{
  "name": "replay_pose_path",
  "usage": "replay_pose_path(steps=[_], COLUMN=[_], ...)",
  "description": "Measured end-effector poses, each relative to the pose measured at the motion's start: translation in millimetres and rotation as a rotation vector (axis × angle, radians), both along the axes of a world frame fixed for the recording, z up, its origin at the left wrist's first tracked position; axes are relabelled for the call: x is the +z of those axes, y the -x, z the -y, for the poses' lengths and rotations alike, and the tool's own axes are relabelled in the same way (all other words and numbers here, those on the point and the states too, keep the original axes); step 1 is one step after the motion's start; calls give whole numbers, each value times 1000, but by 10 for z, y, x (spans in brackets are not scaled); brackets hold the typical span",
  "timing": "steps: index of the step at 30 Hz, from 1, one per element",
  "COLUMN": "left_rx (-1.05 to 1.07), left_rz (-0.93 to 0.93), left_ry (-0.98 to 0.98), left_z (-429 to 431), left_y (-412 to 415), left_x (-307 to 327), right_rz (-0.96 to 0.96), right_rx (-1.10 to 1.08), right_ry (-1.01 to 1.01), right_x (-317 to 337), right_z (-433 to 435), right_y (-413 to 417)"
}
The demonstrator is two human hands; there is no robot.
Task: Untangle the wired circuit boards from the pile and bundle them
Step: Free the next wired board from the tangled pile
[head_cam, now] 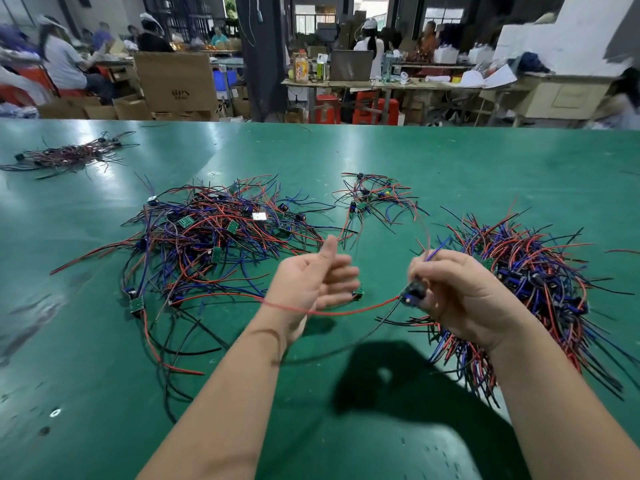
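Freeing one small wired circuit board (414, 293): right hand (460, 292) pinching it, left hand's (311, 284) grip wide; next, draw its thin red wire (346, 310) clear.

Bench (450, 161): flat green, with pale glare streaks and dark specks.

Big pile (214, 233): red, blue-violet and black wires mixed. Small green boards (183, 221) sit among them, plus one white square (259, 216).

Small pile (374, 199): the same red, blue and black, with a yellow speck near its middle.

Right bundle (526, 271): red and blue wires are thickest, with black ends fanning out.

Far bundle (69, 155): mostly dark red and black.

Loose red wire (346, 310): bright, running to a dark board (412, 292) with a blue part. A black wire (388, 315) lies beside it.

Background: brown cardboard boxes (176, 81), red stools (327, 109), orange bottle (301, 67), blue crate (225, 79), white blocks (554, 39).
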State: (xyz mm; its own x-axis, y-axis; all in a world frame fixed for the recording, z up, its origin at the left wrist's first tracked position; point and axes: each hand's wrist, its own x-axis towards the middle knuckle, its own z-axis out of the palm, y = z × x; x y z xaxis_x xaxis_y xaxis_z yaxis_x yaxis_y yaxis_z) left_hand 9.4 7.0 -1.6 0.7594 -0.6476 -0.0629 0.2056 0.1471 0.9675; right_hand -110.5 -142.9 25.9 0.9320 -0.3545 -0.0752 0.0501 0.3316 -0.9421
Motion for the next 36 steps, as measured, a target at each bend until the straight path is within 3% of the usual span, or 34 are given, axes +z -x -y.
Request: replay_pose_path(steps=[3,6,11,15,18,21,25,28,30,33,36], left_rx=[-325,-408,-560,-571,-400,-191,-145,-183,-216,-178,57], left_rz=[104,125,128,142,70,19,16,-2,3,27,114], left_ry=[-93,-86,-148,-113,-37,47,77,70,62,26,-74], left_z=[-29,2,-51,-44,-10,43,88,104,94,78,69], left_y=[115,226,220,229,213,169,214,244,229,176,56], left_x=[-43,-48,-14,-2,24,-7,-61,-61,-45,-31,-67], right_rz=[-64,-133,-135,180,343,220,97,145,185,109,-219], right_rx=[65,-10,-276,-610,-718,-590,-92,-116,-249,-497,-673], right_ry=[81,132,-139,-484,-524,-219,480,948,1021,925,1009], right_x=[-47,-88,4,13,15,5,-63,-110,-92,-49,-26], right_z=[-74,-94,233,463,497,353,-104,-267,-242,-79,285], right_y=[-35,-84,-8,56,88,38,-68,-104,-99,-50,64])
